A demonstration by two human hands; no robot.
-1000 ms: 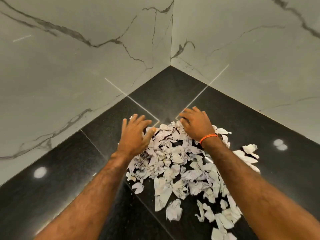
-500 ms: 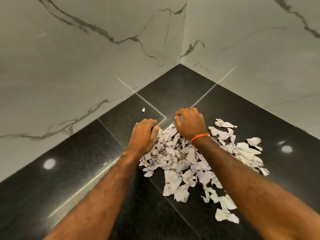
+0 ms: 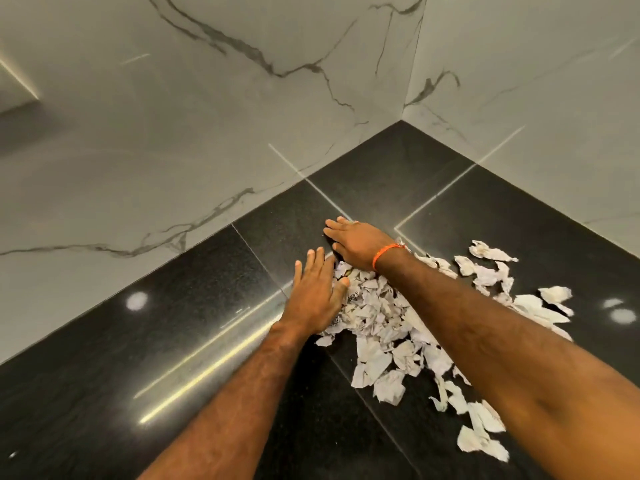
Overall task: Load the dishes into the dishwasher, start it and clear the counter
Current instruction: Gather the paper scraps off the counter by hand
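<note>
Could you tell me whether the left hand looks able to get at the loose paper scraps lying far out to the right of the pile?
Probably not directly: the right forearm lies across between the left hand and those loose paper scraps.

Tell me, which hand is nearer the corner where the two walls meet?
Right. The right hand lies flat on the counter beyond the paper scraps, toward the corner; the left hand rests farther back at the pile's edge.

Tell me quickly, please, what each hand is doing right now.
Left hand: open, flat against the paper scraps.
Right hand: open, fingers straight on the counter.
</note>
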